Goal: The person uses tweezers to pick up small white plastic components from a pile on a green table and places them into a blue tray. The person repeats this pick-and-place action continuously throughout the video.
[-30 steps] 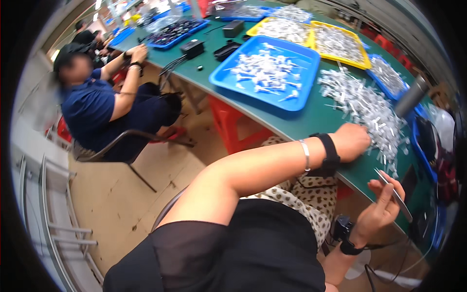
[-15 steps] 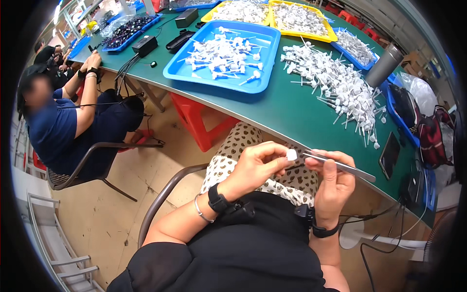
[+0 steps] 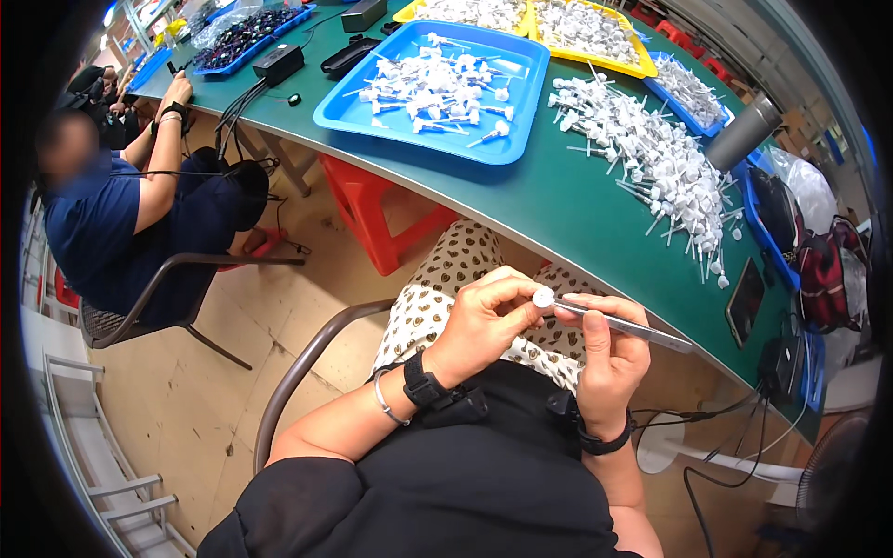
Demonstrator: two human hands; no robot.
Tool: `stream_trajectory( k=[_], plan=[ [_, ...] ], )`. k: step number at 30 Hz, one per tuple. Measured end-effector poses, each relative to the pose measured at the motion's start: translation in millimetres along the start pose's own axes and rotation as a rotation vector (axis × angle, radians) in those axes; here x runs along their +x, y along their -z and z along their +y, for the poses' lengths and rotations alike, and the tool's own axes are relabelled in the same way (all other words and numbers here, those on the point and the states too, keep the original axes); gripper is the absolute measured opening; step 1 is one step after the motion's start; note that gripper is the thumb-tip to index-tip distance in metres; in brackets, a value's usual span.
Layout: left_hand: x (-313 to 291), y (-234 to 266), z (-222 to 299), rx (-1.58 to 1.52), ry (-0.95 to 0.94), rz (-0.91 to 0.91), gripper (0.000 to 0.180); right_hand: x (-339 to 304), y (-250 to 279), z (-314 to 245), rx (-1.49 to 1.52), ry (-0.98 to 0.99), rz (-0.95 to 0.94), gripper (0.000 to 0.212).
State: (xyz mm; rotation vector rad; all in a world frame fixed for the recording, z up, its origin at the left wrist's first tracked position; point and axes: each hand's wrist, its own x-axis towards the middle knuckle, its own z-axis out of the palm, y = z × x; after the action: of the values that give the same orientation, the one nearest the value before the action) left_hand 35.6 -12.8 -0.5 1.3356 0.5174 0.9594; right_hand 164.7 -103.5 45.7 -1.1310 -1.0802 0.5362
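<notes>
Above my lap, my left hand point(image 3: 484, 321) pinches a small white round-headed plastic part point(image 3: 543, 297) between thumb and fingers. My right hand point(image 3: 611, 349) is closed around metal tweezers point(image 3: 642, 331), whose tips meet the white part. Whether the tips grip the part or only touch it is too small to tell. On the green table ahead lies a loose heap of similar white parts with thin stems point(image 3: 651, 153). More of them lie in a blue tray point(image 3: 419, 144) to its left.
Yellow trays point(image 3: 642, 63) of white parts stand at the back. At right are a grey cylinder point(image 3: 744, 135), a phone point(image 3: 744, 302) and a dark red bag point(image 3: 828, 288). A red stool point(image 3: 372, 223) is under the table. Another person point(image 3: 102, 205) sits at left.
My right hand has moved left, bringing the tweezer tips from a gap to the white part. My left hand still holds the part, now turned with its round face showing.
</notes>
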Motion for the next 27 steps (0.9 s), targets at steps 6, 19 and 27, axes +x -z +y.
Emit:
stream_trajectory(
  k=[6,19,27],
  plan=[
    [0.1,3.9,-4.0,0.131,-0.029,-0.008,0.01,-0.8,-2.5,7.3,-0.049,0.027,-0.033,0.012],
    [-0.5,3.6,-4.1,0.237,-0.191,-0.017,0.013,1.3,-6.4,3.8,-0.033,0.05,0.014,0.012],
    [0.1,2.8,0.0,0.376,-0.327,-0.001,0.013,1.7,-1.2,12.2,-0.176,0.124,-0.012,0.011]
  ],
)
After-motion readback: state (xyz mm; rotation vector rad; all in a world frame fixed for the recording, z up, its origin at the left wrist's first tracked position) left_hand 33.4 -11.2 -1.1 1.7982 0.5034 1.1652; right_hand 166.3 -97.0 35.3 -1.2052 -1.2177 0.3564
